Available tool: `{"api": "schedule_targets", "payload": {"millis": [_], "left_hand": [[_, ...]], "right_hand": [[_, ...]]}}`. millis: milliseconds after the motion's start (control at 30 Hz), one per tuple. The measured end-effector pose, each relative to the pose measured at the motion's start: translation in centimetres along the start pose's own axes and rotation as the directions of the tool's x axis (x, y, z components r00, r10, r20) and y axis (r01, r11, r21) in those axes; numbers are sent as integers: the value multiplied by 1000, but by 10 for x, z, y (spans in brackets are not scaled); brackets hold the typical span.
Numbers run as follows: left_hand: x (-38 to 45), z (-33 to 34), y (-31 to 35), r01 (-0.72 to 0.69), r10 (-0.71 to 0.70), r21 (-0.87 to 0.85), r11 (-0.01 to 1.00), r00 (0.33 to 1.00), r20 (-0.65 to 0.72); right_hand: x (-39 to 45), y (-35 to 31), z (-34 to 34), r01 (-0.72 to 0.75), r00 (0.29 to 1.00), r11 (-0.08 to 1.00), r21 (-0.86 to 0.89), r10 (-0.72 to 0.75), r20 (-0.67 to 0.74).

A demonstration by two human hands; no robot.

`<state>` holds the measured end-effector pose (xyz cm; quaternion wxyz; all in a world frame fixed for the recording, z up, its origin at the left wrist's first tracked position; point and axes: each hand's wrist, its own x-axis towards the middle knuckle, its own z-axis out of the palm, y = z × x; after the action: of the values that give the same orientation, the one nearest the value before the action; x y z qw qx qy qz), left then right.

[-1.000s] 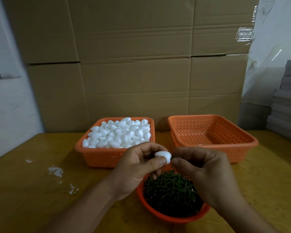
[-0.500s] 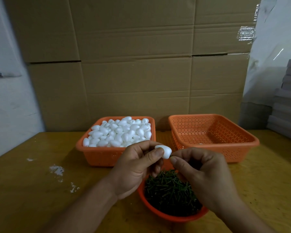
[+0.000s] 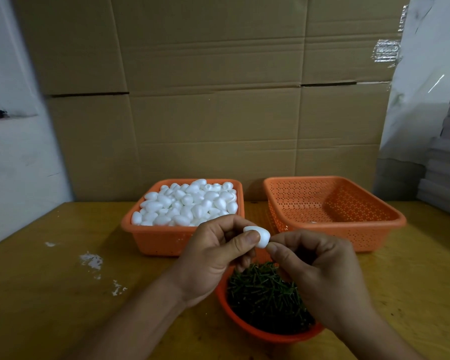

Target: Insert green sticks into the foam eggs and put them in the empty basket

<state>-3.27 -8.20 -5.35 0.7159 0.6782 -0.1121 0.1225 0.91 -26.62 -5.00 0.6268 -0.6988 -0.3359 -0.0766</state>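
White flecks (image 3: 91,260) mark the wooden table (image 3: 37,294) at left. The far-left orange basket (image 3: 166,240) brims with foam eggs (image 3: 190,203). The left hand (image 3: 213,258) pinches one foam egg (image 3: 260,236) between thumb and fingers above the round bowl (image 3: 257,331) of green sticks (image 3: 265,294). The right hand (image 3: 320,271) has its fingertips pinched against the egg's end; whether they hold a stick cannot be told. The perforated basket (image 3: 374,229) sits far right.
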Motion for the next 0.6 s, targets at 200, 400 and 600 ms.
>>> {"api": "schedule_targets", "payload": {"millis": [200, 400, 600], "left_hand": [[-2, 1, 2, 6, -5, -55, 998, 1000, 24], [-2, 1, 3, 9, -5, -101, 995, 999, 38], [-2, 4, 2, 9, -4, -123, 992, 999, 45]], "right_hand": [[1, -1, -1, 20, 1000, 999, 26, -20, -1], [0, -1, 0, 41, 999, 998, 37, -41, -12], [0, -2, -1, 18, 1000, 997, 80, -18, -2]]}}
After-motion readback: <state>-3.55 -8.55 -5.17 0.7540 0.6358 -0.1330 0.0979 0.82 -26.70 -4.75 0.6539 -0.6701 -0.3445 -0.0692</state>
